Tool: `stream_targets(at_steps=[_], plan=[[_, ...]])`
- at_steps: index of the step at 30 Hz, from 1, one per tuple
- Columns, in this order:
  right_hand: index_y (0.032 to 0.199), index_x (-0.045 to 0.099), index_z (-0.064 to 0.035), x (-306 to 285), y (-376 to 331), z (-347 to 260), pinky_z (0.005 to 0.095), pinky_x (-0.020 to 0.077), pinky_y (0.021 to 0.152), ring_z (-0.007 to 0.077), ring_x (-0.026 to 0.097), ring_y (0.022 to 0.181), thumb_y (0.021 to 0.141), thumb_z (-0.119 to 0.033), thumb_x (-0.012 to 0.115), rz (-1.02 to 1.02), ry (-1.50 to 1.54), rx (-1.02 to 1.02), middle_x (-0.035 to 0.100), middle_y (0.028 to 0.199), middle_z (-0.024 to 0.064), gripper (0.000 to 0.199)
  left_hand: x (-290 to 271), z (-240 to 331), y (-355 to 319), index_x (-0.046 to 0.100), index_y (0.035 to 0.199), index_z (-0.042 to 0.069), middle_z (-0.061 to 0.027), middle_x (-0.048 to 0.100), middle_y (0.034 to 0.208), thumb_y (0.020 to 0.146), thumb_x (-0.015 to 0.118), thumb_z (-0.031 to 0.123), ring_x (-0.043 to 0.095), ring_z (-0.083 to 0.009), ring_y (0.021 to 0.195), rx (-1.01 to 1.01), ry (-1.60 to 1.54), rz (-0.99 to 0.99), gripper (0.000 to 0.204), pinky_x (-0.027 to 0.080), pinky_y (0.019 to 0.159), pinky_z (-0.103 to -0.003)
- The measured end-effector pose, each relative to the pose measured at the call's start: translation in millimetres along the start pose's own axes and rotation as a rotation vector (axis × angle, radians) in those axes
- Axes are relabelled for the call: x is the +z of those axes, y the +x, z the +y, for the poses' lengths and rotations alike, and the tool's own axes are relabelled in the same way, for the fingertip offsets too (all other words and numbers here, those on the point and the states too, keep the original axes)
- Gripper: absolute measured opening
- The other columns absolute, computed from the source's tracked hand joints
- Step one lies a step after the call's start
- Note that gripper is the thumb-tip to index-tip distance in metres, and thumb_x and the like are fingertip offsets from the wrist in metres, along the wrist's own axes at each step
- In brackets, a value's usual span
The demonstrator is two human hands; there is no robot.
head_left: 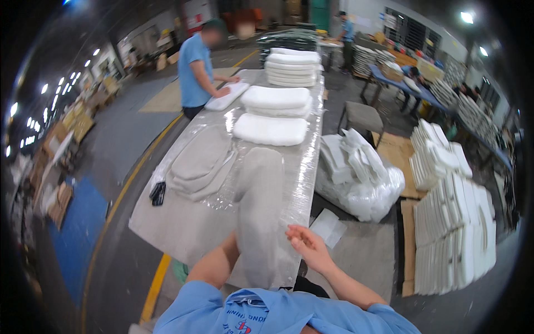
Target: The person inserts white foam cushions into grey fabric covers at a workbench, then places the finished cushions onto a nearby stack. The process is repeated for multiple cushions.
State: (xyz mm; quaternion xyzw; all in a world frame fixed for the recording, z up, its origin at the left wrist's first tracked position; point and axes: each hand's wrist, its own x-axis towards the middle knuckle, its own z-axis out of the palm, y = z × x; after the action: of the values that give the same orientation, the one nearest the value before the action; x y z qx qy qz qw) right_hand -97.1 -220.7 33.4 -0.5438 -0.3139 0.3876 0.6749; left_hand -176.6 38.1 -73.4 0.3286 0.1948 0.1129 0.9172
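Note:
A long grey fabric cover [261, 206] lies lengthwise on the film-wrapped table [183, 228] in front of me. My left hand [231, 245] goes in at the cover's near left edge; only the wrist and forearm show, and the fingers are hidden by the fabric. At the table's near right edge, my right hand [308, 247] is open with its fingers slightly curled, just beside the cover's right side and holding nothing. A pile of grey covers [200, 164] sits to the left. White foam pads [271, 129] lie farther up the table.
A co-worker in a blue shirt [194, 69] presses a white pad [227, 94] at the table's far left. A small black object [158, 193] lies on the left edge. A plastic bag of foam pieces [361, 178] and stacked white pads [450, 222] stand on the floor at right.

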Motion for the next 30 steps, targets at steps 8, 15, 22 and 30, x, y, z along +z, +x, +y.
stream_targets(at_steps=[8, 15, 22, 30], plan=[[0.152, 0.038, -0.0033, -24, -15, 65, 0.0281, 0.0481, 0.078, 0.0137, 0.055, 0.094, 0.092, -0.041, 0.083, 0.514, 0.229, 0.379, 0.059, 0.111, 0.0049, 0.084, -6, -34, -60, 0.057, 0.142, 0.0, -0.0153, 0.065, 0.138, 0.107, 0.05, 0.052, 0.068, -0.0279, 0.116, -0.467, 0.168, 0.082, 0.063, 0.054, 0.103, -0.046], [0.129, 0.048, -0.0041, -12, -58, 124, 0.0287, 0.0481, 0.069, 0.0112, 0.055, 0.086, 0.09, -0.031, 0.087, 0.615, 0.452, 0.355, 0.06, 0.104, 0.0071, 0.062, 1, -46, -78, 0.058, 0.14, 0.0, -0.0146, 0.067, 0.134, 0.108, 0.049, 0.047, 0.068, -0.0268, 0.116, -0.686, 0.279, 0.115, 0.058, 0.054, 0.102, -0.043], [0.124, 0.053, -0.004, -15, -64, 168, 0.0334, 0.0535, 0.09, 0.0176, 0.064, 0.103, 0.096, -0.016, 0.079, 0.803, 0.463, 0.362, 0.068, 0.111, 0.0088, 0.039, 28, -72, -17, 0.06, 0.138, -0.001, -0.0138, 0.069, 0.131, 0.11, 0.048, 0.043, 0.068, -0.0258, 0.116, -0.695, 0.464, -0.015, 0.053, 0.055, 0.101, -0.04], [0.104, 0.067, -0.0023, -27, -66, 207, 0.0337, 0.048, 0.075, 0.0135, 0.057, 0.081, 0.097, -0.025, 0.076, 0.98, 0.419, 0.262, 0.066, 0.087, 0.0026, 0.025, 144, -106, 92, 0.067, 0.131, 0.002, -0.0099, 0.071, 0.123, 0.11, 0.052, 0.045, 0.066, -0.0178, 0.102, -0.367, 1.245, -0.386, 0.05, 0.054, 0.092, -0.033]])
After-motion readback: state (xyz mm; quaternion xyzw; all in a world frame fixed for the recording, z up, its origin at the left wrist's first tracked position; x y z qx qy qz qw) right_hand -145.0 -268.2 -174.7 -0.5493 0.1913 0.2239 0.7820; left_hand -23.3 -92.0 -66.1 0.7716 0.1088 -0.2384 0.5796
